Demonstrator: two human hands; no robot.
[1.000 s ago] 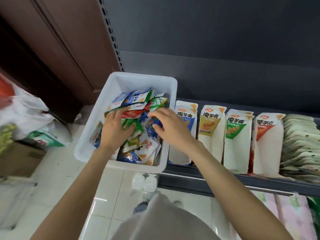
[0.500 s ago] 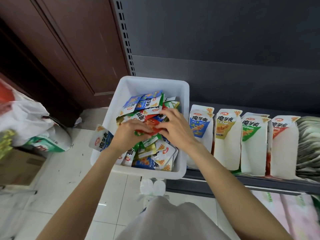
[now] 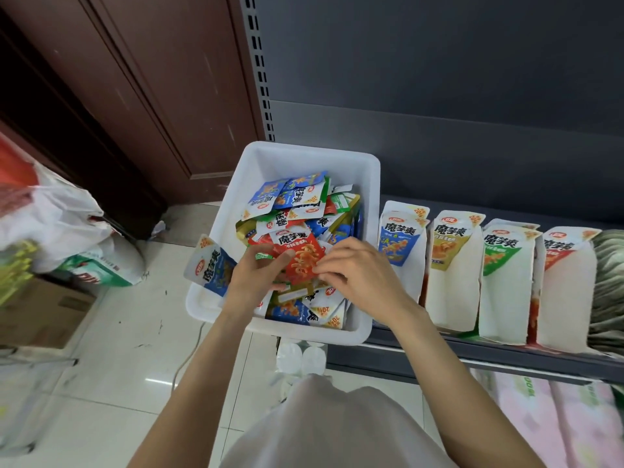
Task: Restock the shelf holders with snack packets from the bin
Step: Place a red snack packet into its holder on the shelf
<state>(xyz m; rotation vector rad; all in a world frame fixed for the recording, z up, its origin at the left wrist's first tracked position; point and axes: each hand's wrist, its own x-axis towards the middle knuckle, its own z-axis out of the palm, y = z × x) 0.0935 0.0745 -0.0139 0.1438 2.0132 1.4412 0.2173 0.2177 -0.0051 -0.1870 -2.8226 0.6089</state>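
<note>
White plastic formed the bin (image 3: 369,197) at the shelf's (image 3: 472,349) left end, a blue packet (image 3: 211,266) hanging over its left rim. Both hands — left hand (image 3: 253,282), right hand (image 3: 358,271) — pinched one red packet (image 3: 300,256) above the heap, while four paper holders (image 3: 452,298) stood just right.

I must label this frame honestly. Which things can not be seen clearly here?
- Packets at the bottom of the bin, head view: buried under the pile and both hands.
- Holders: fill level hidden by their white fronts.
- Bags at left: blurred and cut by the edge.
</note>
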